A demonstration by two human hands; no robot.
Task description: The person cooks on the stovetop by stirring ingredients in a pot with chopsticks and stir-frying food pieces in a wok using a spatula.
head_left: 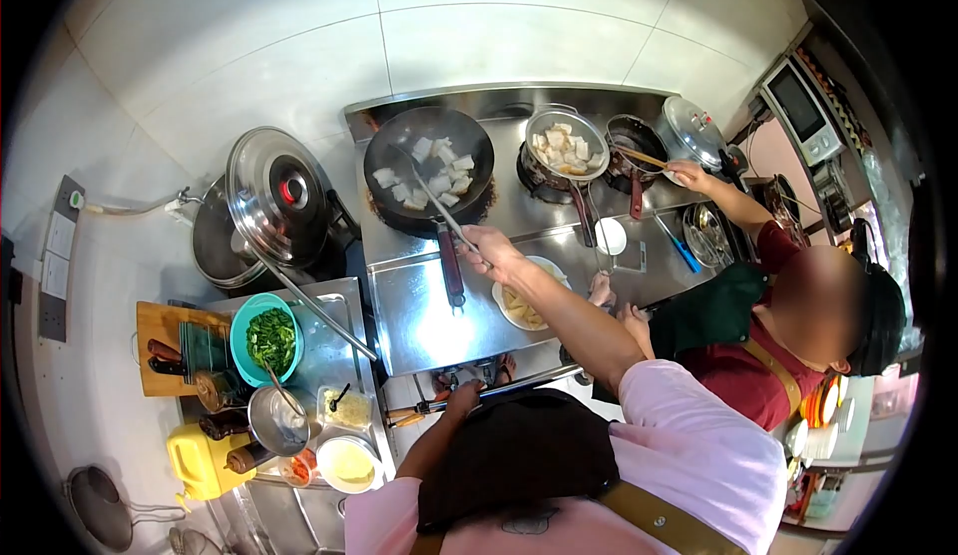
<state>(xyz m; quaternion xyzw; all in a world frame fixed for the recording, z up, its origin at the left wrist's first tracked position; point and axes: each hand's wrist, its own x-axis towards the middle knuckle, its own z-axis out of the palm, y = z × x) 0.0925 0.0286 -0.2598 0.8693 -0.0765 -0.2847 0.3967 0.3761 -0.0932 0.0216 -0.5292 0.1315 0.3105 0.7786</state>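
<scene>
Pale pieces: white, blocky chunks [454, 171], identity unconfirmed, spread loosely inside the wok [387, 133]; no browning is visible on them.
Wok: on the stove [399, 330], at its left end; handle toward the wearer; light haze over the interior.
Utensil: long-handled metal utensil [439, 205], far end among the chunks; ladle or spatula cannot be told.
Right hand: right hand [491, 254] closed around the utensil's handle, above the wok handle [451, 268].
Left hand: left hand [460, 401] at the front rail [529, 382]; whether it grips the rail cannot be told.
Done: chunks in the wok, utensil in among them; judged an early cooking stage from their pale colour.
Outstanding: chunks not yet plated; no greens or red pieces can be made out in the wok.
Plate: plate of yellowish pieces [522, 309], partly behind the right forearm.
Strainer: similar pale pieces [565, 148], some browner, in a strainer [602, 137] over a second pan.
Co-worker: one hand [689, 176] holds a wooden utensil [641, 158] at a dark pan [629, 134].
Side counter: chopped greens [269, 340] in a teal bowl [237, 347]; tub of pale chopped ingredient [346, 408]; red pieces [299, 469]; bowl of yellow contents [351, 463].
</scene>
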